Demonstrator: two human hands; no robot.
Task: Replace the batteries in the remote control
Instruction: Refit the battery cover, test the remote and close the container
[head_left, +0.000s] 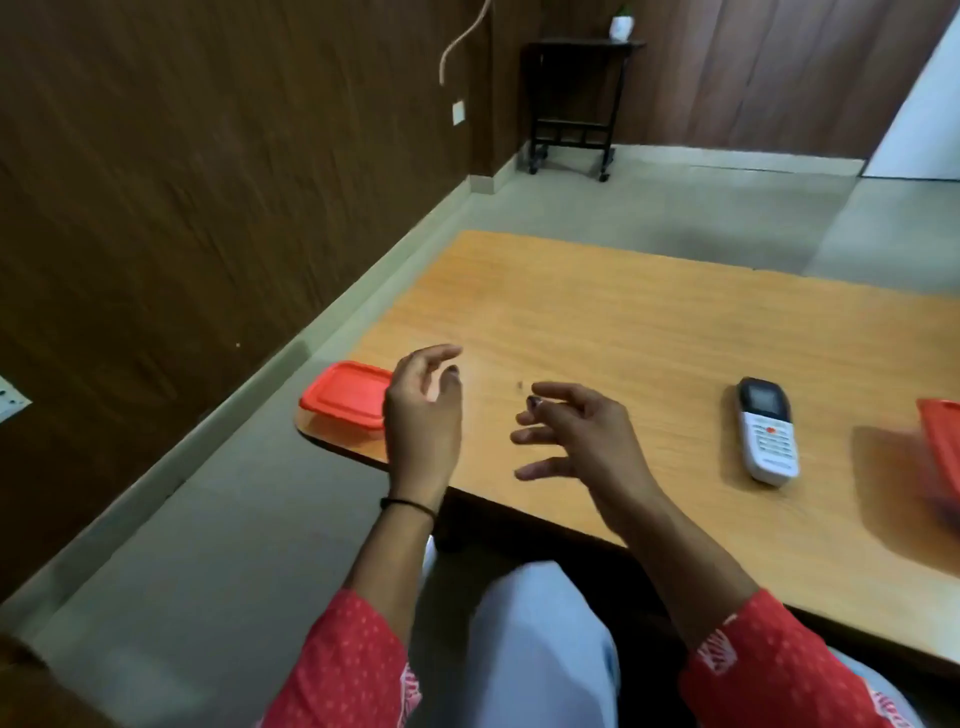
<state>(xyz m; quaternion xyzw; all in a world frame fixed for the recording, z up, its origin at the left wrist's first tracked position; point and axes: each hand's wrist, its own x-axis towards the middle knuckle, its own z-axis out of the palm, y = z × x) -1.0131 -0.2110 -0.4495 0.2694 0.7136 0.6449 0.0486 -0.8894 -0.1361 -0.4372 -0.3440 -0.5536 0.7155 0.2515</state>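
Item: remote control (768, 431), face up on the table (623, 322), well right of our hands. Left hand (423, 410) and right hand (576, 441) spread, empty. Step: not begun; next, we reach right and turn it over.

Two empty hands, left hand (423, 410) and right hand (582, 436), above the table (623, 332), remote control (768, 431) well right.

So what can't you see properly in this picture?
Head view:
Remote control: lies buttons up, so its back is hidden underneath.
Red-lidded box on the left: the left hand covers one corner; the lid hides what is inside.
Red box on the right: blurred and cut off by the picture's edge.
Dark speck on the table: too small to identify.
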